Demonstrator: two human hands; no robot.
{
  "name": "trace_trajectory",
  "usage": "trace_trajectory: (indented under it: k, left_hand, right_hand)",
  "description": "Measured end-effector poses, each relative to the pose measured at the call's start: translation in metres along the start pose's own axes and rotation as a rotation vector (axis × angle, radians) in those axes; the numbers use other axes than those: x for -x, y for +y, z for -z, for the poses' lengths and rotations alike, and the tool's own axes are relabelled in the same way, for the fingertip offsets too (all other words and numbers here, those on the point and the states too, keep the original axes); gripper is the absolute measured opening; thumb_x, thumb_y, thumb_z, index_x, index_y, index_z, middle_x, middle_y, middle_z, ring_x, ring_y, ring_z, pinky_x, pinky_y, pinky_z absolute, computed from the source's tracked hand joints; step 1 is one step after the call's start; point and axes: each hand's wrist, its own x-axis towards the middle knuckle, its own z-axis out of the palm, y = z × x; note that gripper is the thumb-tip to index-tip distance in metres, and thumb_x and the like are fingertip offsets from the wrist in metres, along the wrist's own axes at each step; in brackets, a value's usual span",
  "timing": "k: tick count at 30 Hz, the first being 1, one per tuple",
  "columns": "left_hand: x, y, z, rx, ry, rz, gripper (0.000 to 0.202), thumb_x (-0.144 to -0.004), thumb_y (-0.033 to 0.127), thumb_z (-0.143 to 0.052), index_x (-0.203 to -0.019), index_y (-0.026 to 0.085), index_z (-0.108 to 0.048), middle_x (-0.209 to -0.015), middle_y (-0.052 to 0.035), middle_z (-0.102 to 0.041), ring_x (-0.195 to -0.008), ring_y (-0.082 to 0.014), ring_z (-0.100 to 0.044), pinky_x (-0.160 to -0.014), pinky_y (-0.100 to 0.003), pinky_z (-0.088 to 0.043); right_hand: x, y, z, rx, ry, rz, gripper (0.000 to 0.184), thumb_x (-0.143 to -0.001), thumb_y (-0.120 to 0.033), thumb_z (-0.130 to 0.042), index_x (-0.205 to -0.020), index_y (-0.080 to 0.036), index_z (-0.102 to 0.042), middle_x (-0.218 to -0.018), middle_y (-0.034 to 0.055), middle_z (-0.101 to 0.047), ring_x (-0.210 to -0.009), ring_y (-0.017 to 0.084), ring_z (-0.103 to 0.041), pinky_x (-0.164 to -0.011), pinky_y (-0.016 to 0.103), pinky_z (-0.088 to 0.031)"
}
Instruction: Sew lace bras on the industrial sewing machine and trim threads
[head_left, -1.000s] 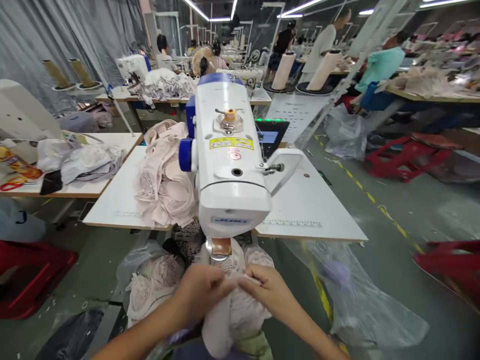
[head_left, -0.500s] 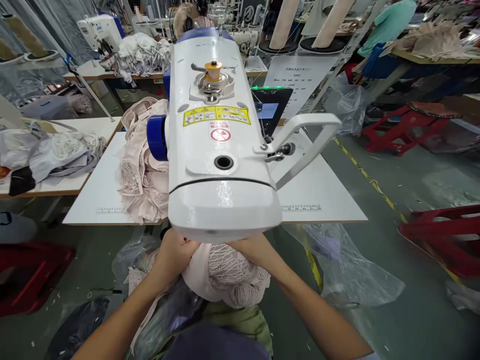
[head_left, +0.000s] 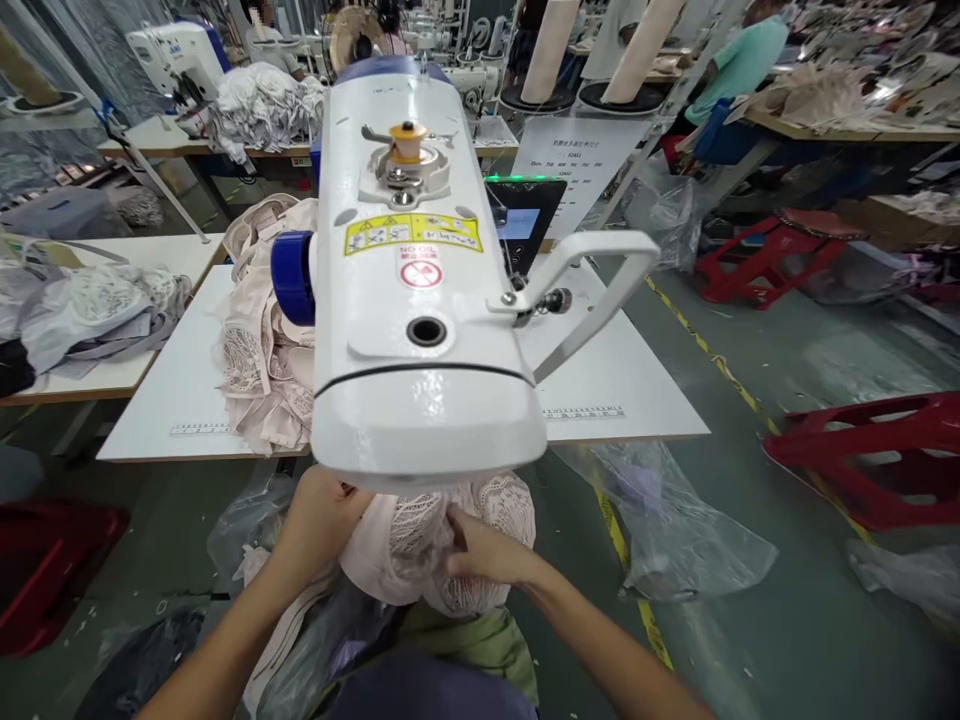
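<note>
I look down over the white head of a sewing machine (head_left: 420, 300). Under its front end lies a pale pink lace garment (head_left: 420, 545). My left hand (head_left: 322, 515) grips the garment's left side, its fingertips hidden beneath the machine head. My right hand (head_left: 484, 550) rests on top of the lace with fingers curled and pressed into the fabric. The needle area is hidden by the machine head.
A heap of pink lace pieces (head_left: 259, 330) lies on the white table (head_left: 630, 385) left of the machine. A control screen (head_left: 521, 225) stands behind. Clear plastic bags (head_left: 675, 520) hang at the table's front; red stools (head_left: 877, 455) stand right. Other people work at far tables.
My view has moved closer over the machine head. My right hand has slid from under the machine's front back onto the middle of the lace; the left hand stays at the left edge.
</note>
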Motion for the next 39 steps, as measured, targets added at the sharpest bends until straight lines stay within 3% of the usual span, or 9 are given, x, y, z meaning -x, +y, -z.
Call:
trace_trajectory:
  k: [3, 7, 14, 21, 25, 28, 32, 36, 39]
  left_hand:
    - [0.002, -0.001, 0.003, -0.038, -0.021, 0.037, 0.032, -0.083, 0.033, -0.055, -0.053, 0.022, -0.05, -0.042, 0.0039, -0.043, -0.051, -0.0151, -0.047, -0.052, -0.025, -0.037]
    - [0.008, 0.002, 0.002, -0.02, 0.012, 0.093, 0.026, -0.086, 0.036, -0.054, -0.067, 0.019, -0.059, -0.058, 0.0007, -0.061, -0.057, -0.0165, -0.057, -0.057, -0.026, -0.042]
    - [0.016, 0.002, -0.003, 0.015, -0.008, 0.002, 0.025, -0.094, 0.038, -0.052, -0.088, 0.019, -0.067, -0.083, -0.0051, -0.074, -0.078, -0.0204, -0.069, -0.065, -0.026, -0.05]
    - [0.045, 0.005, -0.006, -0.078, 0.34, -0.445, 0.019, -0.092, 0.013, -0.057, -0.11, 0.02, -0.06, -0.104, -0.0085, -0.07, -0.1, -0.0189, -0.068, -0.084, -0.029, -0.056]
    - [0.065, 0.044, -0.014, -0.001, 0.149, -0.86, 0.039, -0.089, 0.008, -0.058, -0.127, 0.014, -0.052, -0.119, -0.0156, -0.069, -0.126, -0.0233, -0.059, -0.106, -0.037, -0.05]
    - [0.071, 0.071, -0.023, -0.096, -0.076, -1.042, 0.052, -0.092, 0.034, -0.064, -0.135, 0.009, -0.048, -0.127, -0.0188, -0.069, -0.134, -0.0281, -0.054, -0.116, -0.043, -0.04]
    - [0.07, 0.065, -0.03, -0.181, -0.392, -0.692, 0.038, -0.083, 0.057, -0.069, -0.082, 0.02, -0.065, -0.074, -0.0031, -0.073, -0.073, -0.0209, -0.069, -0.076, -0.032, -0.053]
    - [0.055, 0.035, -0.017, -0.122, -0.426, -0.196, 0.037, -0.092, 0.038, -0.058, -0.06, 0.019, -0.051, -0.054, 0.0035, -0.052, -0.051, -0.011, -0.049, -0.05, -0.023, -0.029]
    - [0.037, 0.027, -0.001, -0.068, -0.313, 0.005, 0.036, -0.092, 0.043, -0.057, -0.065, 0.019, -0.054, -0.056, 0.004, -0.052, -0.054, -0.0118, -0.049, -0.05, -0.023, -0.027]
  right_hand:
    - [0.017, 0.023, -0.007, -0.205, -0.107, -0.123, 0.051, -0.07, -0.049, -0.086, -0.109, -0.017, -0.074, -0.102, 0.0071, -0.075, -0.1, 0.026, -0.069, -0.098, 0.039, -0.049]
    - [0.038, 0.043, -0.005, -0.546, 0.109, -0.184, 0.039, -0.061, -0.043, -0.093, -0.077, -0.013, -0.074, -0.073, 0.0047, -0.074, -0.072, 0.019, -0.07, -0.079, 0.031, -0.053]
    - [0.059, 0.032, -0.007, -0.664, 0.385, -0.084, 0.037, -0.071, -0.049, -0.087, -0.07, -0.016, -0.068, -0.063, 0.001, -0.068, -0.059, 0.014, -0.063, -0.064, 0.025, -0.051]
    - [0.077, -0.022, -0.005, -0.406, 0.313, 0.051, 0.039, -0.085, -0.056, -0.073, -0.074, -0.018, -0.072, -0.063, 0.0012, -0.064, -0.056, 0.014, -0.058, -0.06, 0.025, -0.049]
    - [0.081, -0.057, -0.007, -0.067, 0.168, 0.146, 0.05, -0.094, -0.06, -0.057, -0.071, -0.017, -0.071, -0.06, 0.0009, -0.061, -0.053, 0.012, -0.052, -0.056, 0.024, -0.043]
    - [0.08, -0.091, -0.022, 0.323, -0.089, 0.244, 0.044, -0.097, -0.05, -0.055, -0.075, -0.017, -0.073, -0.066, 0.0016, -0.066, -0.061, 0.013, -0.057, -0.063, 0.023, -0.044]
    - [0.076, -0.129, -0.041, 0.582, -0.334, 0.146, 0.025, -0.098, -0.03, -0.053, -0.096, -0.022, -0.076, -0.09, 0.0017, -0.076, -0.083, 0.014, -0.067, -0.074, 0.022, -0.046]
    - [0.059, -0.131, -0.034, 0.641, -0.009, -0.032, 0.03, -0.096, -0.028, -0.055, -0.125, -0.024, -0.063, -0.067, -0.0048, -0.064, -0.06, 0.013, -0.058, -0.058, 0.021, -0.037]
    - [0.035, -0.122, -0.02, 0.66, 0.159, 0.042, 0.017, -0.095, -0.035, -0.058, -0.095, -0.021, -0.068, -0.063, -0.0032, -0.056, -0.058, 0.013, -0.05, -0.053, 0.023, -0.03]
